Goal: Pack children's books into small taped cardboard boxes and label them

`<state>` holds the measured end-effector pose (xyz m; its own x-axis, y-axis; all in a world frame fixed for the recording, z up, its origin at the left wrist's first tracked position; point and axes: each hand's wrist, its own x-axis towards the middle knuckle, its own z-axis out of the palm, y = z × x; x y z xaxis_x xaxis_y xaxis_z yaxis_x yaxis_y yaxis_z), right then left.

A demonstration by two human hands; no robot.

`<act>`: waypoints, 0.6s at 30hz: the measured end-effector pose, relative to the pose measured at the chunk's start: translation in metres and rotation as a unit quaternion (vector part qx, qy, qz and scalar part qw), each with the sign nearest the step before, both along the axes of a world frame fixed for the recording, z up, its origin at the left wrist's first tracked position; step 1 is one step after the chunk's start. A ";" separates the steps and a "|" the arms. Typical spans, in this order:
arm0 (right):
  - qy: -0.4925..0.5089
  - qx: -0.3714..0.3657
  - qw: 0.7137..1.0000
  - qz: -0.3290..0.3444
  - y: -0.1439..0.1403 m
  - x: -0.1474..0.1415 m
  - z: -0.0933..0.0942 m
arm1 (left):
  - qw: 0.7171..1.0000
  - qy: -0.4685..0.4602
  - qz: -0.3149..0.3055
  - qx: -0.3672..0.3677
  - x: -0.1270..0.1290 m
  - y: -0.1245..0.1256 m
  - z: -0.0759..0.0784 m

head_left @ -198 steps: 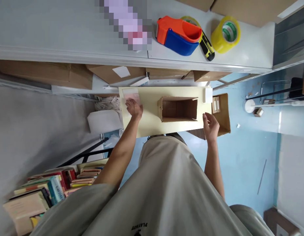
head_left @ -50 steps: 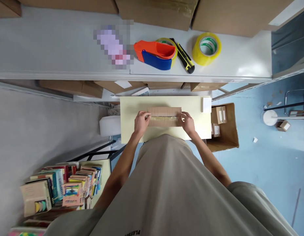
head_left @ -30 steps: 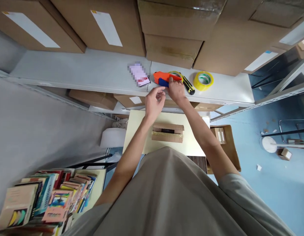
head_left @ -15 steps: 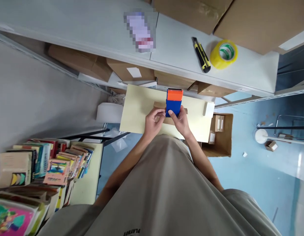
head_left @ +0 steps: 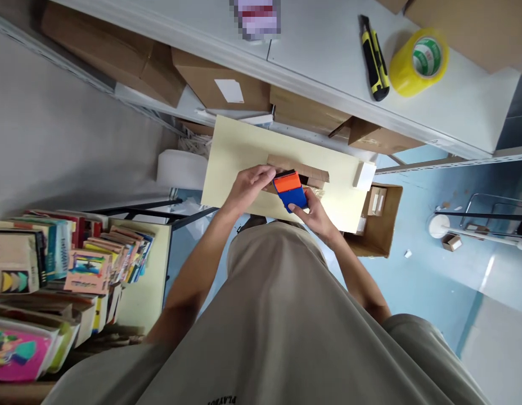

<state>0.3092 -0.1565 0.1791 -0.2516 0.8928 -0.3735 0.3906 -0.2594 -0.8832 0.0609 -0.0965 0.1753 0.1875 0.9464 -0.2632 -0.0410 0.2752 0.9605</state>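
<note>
Pale yellow surface [head_left: 239, 152] mid-frame: cardboard box [head_left: 301, 169] lies lengthwise left-right. Right hand [head_left: 318, 211] grips the tape dispenser [head_left: 289, 190] over its near-left part; left hand [head_left: 249, 184] pinches beside it, touching.

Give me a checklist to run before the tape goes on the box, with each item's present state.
1. Dispenser gripped by right hand: ok.
2. Left hand at the dispenser's front and over the box: ok.
3. Box flat on the table: ok.
4. Box flaps shut: cannot tell, hands cover the seam.
5. Tape end pulled out: cannot tell.
6. Knife and spare roll on the shelf, off the table: ok.
</note>
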 end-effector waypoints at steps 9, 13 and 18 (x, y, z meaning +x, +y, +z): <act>-0.104 -0.025 0.988 0.114 0.017 0.014 0.026 | 1.000 0.022 -0.003 -0.015 -0.005 -0.001 -0.026; -0.155 -0.060 0.978 0.126 0.033 0.006 0.043 | 0.997 0.018 0.072 -0.015 0.004 -0.014 -0.056; -0.229 -0.138 0.943 0.200 0.068 0.004 0.081 | 0.987 -0.023 0.151 -0.054 0.008 -0.026 -0.089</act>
